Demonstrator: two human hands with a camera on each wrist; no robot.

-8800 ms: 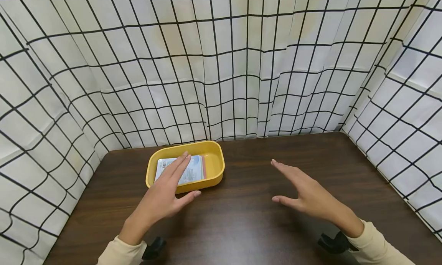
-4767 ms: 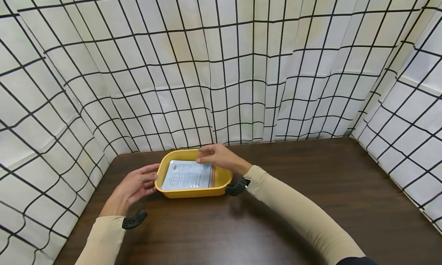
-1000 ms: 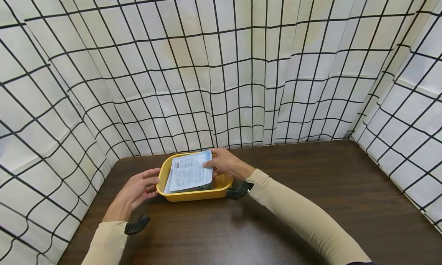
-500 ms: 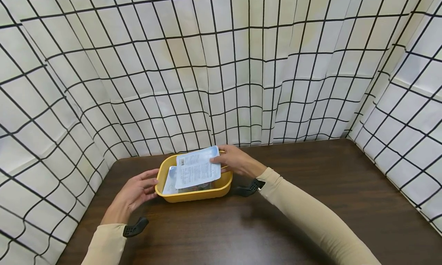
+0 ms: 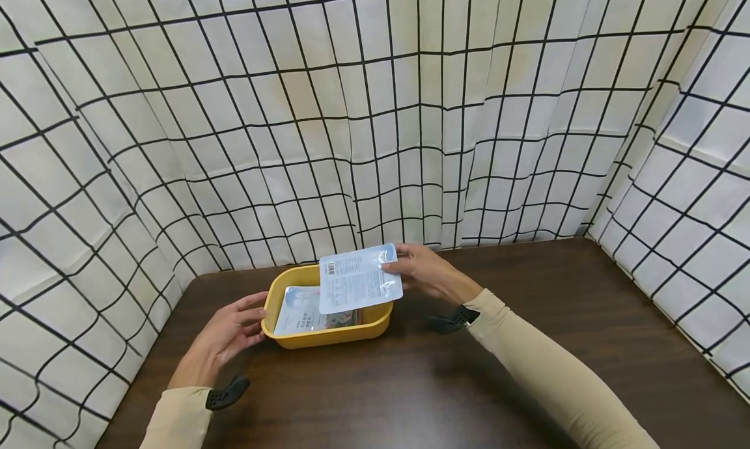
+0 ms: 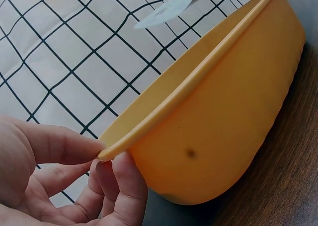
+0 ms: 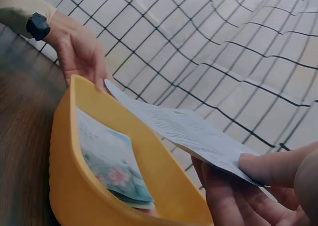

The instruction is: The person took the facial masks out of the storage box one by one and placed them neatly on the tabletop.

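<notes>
My right hand (image 5: 430, 274) pinches a flat light-blue packet (image 5: 359, 281) by its right edge, thumb on top and fingers beneath. Printed text and a barcode show on its upper face. The packet is held raised above a yellow plastic basin (image 5: 334, 338). Inside lies another packet (image 5: 293, 311), pale with a pink flower print in the right wrist view, partly covered in the head view by the raised one. At the basin's left end, my left hand (image 5: 225, 332) pinches the rim between thumb and fingers, plain in the left wrist view (image 6: 107, 161).
The basin stands on a dark brown wooden table (image 5: 375, 397), near its back left edge. White curtains (image 5: 387, 143) with a black grid pattern enclose the back and sides. Table surface extends to the right and in front.
Earlier both hands were apart from the basin. Since then my left hand has taken its rim; my right hand has lifted the top packet and moved it rightward, uncovering more of the packet below.
</notes>
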